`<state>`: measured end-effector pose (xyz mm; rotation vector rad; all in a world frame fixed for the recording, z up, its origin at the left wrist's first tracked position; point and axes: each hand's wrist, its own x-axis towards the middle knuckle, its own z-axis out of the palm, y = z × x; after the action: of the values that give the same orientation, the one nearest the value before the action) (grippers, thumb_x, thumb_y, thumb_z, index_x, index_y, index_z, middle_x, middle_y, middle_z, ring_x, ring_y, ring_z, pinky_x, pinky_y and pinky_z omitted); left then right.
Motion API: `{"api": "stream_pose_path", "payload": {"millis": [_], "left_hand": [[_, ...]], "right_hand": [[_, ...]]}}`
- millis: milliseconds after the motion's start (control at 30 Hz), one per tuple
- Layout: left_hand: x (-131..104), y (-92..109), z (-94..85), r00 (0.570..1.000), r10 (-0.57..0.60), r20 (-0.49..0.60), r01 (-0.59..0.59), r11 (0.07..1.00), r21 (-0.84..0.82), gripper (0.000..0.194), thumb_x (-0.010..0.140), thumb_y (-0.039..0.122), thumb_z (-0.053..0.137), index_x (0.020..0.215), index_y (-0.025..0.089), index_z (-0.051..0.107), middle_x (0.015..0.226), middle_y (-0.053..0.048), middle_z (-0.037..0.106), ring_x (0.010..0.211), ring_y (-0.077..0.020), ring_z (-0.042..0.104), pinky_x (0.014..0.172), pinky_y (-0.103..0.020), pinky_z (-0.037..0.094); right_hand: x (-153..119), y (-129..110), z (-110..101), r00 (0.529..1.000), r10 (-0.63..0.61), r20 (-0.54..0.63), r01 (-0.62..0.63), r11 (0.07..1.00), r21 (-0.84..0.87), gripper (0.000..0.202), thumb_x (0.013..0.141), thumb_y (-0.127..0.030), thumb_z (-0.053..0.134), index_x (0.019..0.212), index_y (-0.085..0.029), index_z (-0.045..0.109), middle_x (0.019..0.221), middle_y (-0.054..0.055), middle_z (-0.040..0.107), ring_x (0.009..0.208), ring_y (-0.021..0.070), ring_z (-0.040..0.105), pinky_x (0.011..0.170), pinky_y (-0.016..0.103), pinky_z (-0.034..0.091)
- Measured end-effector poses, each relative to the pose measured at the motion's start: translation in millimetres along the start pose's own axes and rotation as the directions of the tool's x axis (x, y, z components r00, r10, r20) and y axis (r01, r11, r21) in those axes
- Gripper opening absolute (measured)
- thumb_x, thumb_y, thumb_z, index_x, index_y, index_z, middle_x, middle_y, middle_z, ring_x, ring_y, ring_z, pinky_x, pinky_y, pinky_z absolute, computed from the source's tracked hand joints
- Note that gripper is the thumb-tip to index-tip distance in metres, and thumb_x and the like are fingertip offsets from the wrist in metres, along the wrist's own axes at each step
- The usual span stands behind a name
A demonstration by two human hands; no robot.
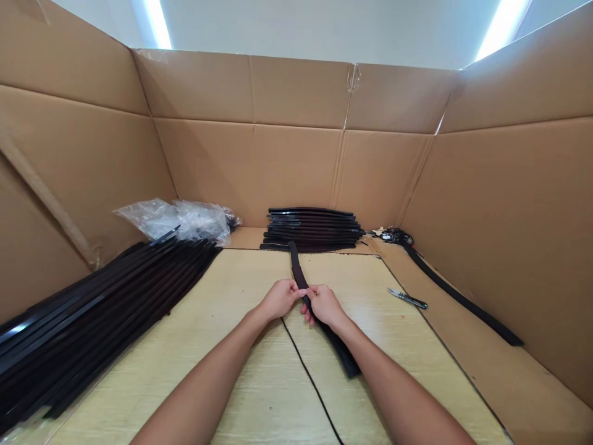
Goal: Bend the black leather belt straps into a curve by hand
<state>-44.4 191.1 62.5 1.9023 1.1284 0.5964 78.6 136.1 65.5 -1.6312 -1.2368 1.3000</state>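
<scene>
Black strip (299, 272) — pinched between both hands' fingers (303, 292).

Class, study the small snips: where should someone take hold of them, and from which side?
The best grip is probably the rear handle end of the snips, approached from above and the right. They lie flat, with the pointed blades aimed away and to the left, so this keeps fingers behind the tips.

Cardboard walls (287, 154) stand around the desk (231, 278), with what looks like crumpled clear plastic (192, 217) at back left.
</scene>
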Motion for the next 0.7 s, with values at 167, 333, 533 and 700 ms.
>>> {"api": "stream_pose_path", "payload": {"millis": [167,333,533,700], "left_hand": [[0.1,-1.0,0.4,1.0,0.022,-0.014,-0.022,0.999,-0.036,0.047,0.065,0.055,0.053,0.067,0.008,0.052,0.059,-0.002,0.06,0.053,0.0001,0.043,0.056,-0.012,0.028],[0.4,-2.1,1.2,1.0,0.025,-0.01,-0.026,0.999,-0.047,0.051,0.065,0.059,0.053,0.069,0.008,0.055,0.06,-0.003,0.062,0.055,-0.0005,0.045,0.057,-0.012,0.029],[0.6,-2.8,1.2,0.999,0.034,-0.013,-0.034,0.999,-0.041,0.053,0.065,0.059,0.053,0.071,0.007,0.057,0.059,-0.003,0.062,0.054,-0.0003,0.044,0.057,-0.012,0.029],[-2.2,1.2,-0.6,1.0,0.018,-0.016,-0.018,1.0,-0.026,0.052,0.064,0.059,0.053,0.069,0.007,0.055,0.06,-0.003,0.062,0.056,-0.0002,0.046,0.057,-0.011,0.029]], "right_hand": [[-0.8,-1.0,0.6,1.0,0.01,0.005,-0.01,1.0,0.01,0.052,0.078,-0.043,0.027,0.111,-0.007,0.046,0.047,-0.003,0.051,0.038,-0.0028,0.045,0.041,0.009,0.036],[-1.3,-1.5,0.0,1.0,0.01,0.007,-0.01,1.0,0.022,0.053,0.078,-0.044,0.028,0.11,-0.005,0.046,0.045,-0.002,0.05,0.038,-0.0052,0.043,0.042,0.006,0.036],[-1.1,-1.6,0.0,1.0,0.003,0.0,-0.003,1.0,0.005,0.051,0.078,-0.043,0.027,0.108,-0.006,0.046,0.048,-0.003,0.051,0.037,-0.0028,0.045,0.041,0.008,0.035],[-1.4,-1.7,0.4,1.0,0.003,-0.002,-0.003,1.0,0.002,0.05,0.078,-0.042,0.027,0.109,-0.007,0.046,0.048,-0.003,0.052,0.037,-0.0023,0.046,0.041,0.008,0.036]]}}
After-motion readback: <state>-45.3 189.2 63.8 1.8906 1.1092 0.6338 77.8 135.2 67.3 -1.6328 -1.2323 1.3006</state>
